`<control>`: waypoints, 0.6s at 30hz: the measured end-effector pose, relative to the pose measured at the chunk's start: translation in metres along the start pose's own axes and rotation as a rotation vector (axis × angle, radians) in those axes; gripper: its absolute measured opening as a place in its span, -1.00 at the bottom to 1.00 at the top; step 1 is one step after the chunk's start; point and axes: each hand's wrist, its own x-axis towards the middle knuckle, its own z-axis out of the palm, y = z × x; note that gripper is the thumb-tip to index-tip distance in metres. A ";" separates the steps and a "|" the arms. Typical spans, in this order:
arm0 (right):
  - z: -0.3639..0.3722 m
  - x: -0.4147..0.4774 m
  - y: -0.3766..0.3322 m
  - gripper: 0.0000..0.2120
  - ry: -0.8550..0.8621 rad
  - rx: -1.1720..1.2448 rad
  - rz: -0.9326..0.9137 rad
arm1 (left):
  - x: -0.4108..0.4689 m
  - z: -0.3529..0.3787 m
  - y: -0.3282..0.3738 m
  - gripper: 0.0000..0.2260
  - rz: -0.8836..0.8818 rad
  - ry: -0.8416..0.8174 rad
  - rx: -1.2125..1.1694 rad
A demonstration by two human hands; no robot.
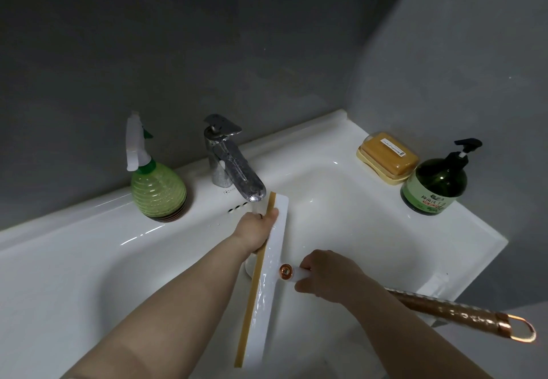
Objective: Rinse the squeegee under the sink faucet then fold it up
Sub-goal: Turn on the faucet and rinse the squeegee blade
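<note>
Rinsing the squeegee blade under the running faucet

We hold the squeegee point(271, 263) over the sink point(370, 230), its far end under the faucet point(237, 171) stream. Our left hand point(258, 231) has its fingers wrapped around the blade's upper edge; our right hand point(329, 276) has its fingers closed on the white neck beside the copper hinge point(286, 271). The copper handle point(450, 309) juts past the basin rim, so we judge a wet slip could swing it, or a careless move could knock the soap bottle point(436, 182). Folding later could pinch fingers near the hinge.
</note>
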 end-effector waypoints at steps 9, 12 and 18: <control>-0.002 0.005 0.003 -0.63 0.129 0.112 0.028 | -0.003 0.004 0.005 -0.78 0.066 -0.194 -0.587; -0.004 0.008 0.006 -0.66 0.156 0.161 0.038 | -0.013 0.006 -0.013 -0.61 -0.005 -0.156 -0.199; -0.005 0.009 0.007 -0.67 0.145 0.152 0.049 | -0.017 0.005 -0.019 -0.74 -0.043 -0.279 -0.304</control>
